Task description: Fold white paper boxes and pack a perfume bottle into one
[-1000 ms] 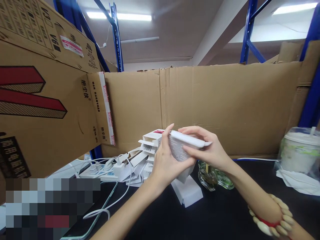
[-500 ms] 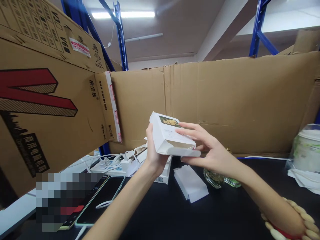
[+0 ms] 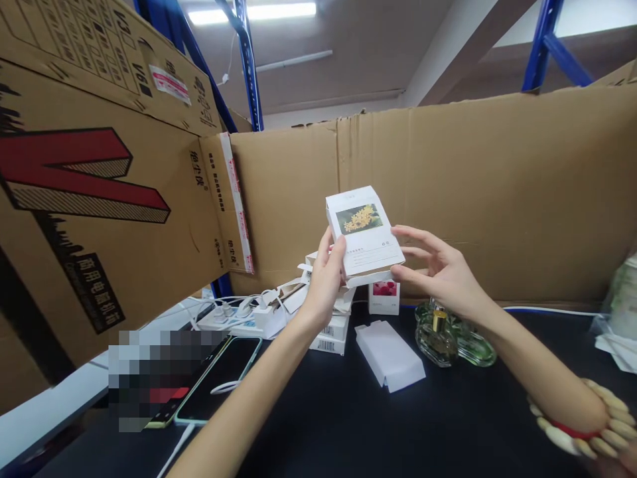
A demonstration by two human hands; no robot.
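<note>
A white box [image 3: 365, 232] with a picture of yellow flowers is held up above the black table, its printed face toward me. My left hand [image 3: 326, 275] grips its left side, thumb on the front. At the lower right edge, my right hand [image 3: 438, 269] touches the box with thumb and fingertips, fingers bent around the corner. Below lies a plain white carton piece [image 3: 389, 355] on the table. Glass bottles, one with a gold neck [image 3: 436, 335], stand under my right hand. Behind the held box is another white box with a pink picture [image 3: 384, 299].
Stacked white boxes [image 3: 329, 337] and a power strip with cables [image 3: 239, 320] are at the left back. A phone [image 3: 219, 382] lies at the left. Cardboard walls [image 3: 478, 192] enclose the table; a bagged container [image 3: 623, 305] stands far right.
The box has been raised and turned so its printed face shows more fully, and its lower flap now sits nearer the box. Both hands moved with it. The camera view has shifted slightly.
</note>
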